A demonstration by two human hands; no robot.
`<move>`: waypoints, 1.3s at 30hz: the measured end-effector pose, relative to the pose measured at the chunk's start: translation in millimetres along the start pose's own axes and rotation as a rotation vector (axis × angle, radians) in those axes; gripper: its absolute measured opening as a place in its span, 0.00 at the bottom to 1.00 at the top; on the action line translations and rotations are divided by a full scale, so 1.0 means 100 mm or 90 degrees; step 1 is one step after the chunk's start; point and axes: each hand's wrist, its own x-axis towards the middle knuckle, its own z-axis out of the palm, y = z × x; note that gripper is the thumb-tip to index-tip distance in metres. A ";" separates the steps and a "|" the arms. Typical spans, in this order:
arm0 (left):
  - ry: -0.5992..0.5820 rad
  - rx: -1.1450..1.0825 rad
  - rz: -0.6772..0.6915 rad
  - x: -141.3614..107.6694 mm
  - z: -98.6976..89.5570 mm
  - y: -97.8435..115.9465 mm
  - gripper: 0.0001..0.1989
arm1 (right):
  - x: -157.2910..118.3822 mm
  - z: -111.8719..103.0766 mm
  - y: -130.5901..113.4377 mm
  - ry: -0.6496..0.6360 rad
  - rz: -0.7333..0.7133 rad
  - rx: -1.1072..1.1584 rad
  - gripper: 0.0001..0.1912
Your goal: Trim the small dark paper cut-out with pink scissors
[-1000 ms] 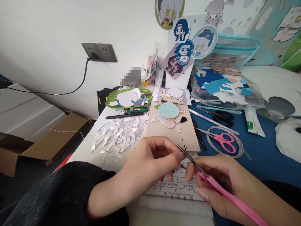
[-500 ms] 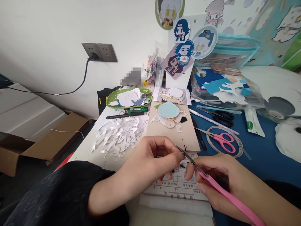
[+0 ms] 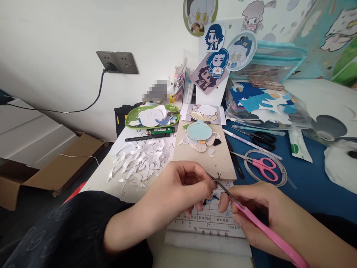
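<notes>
R hand grips scissors; printed sheet prob. Chinese.

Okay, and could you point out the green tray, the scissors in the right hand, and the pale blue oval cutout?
Green tray [image 3: 128, 123]: head view, on its left rim.
Scissors in the right hand [image 3: 263, 228]: head view, on the pink handle.
Pale blue oval cutout [image 3: 199, 131]: head view, near its middle.

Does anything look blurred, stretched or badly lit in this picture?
Head view: soft light on the wall, much darker floor at left; wide-angle stretch seems to lengthen the pink scissors in the right hand; a blocky mosaic hides something behind the green tray.
</notes>
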 end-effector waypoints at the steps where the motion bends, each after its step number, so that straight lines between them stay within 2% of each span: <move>1: -0.001 0.002 -0.001 0.00 0.00 0.00 0.04 | 0.00 0.00 0.00 0.003 -0.002 0.000 0.17; 11: -0.010 -0.012 0.001 0.00 0.00 0.00 0.04 | -0.01 0.01 0.04 0.026 -0.019 -0.027 0.18; 16: -0.009 -0.014 0.009 0.00 0.00 0.01 0.04 | -0.03 0.00 0.01 0.007 -0.017 -0.024 0.17; 21: -0.002 -0.003 0.016 -0.01 0.00 0.00 0.04 | -0.04 0.00 0.01 0.048 -0.046 0.041 0.11; 24: 0.004 -0.001 0.016 0.00 0.00 0.00 0.05 | -0.04 -0.01 0.03 0.032 -0.073 0.065 0.09; 32: 0.028 -0.035 0.017 -0.01 0.00 0.01 0.07 | -0.03 -0.11 -0.05 -0.026 -0.028 0.004 0.10; 39: 0.024 -0.052 0.028 0.00 -0.01 0.00 0.06 | -0.07 -0.09 -0.02 0.022 -0.001 -0.050 0.10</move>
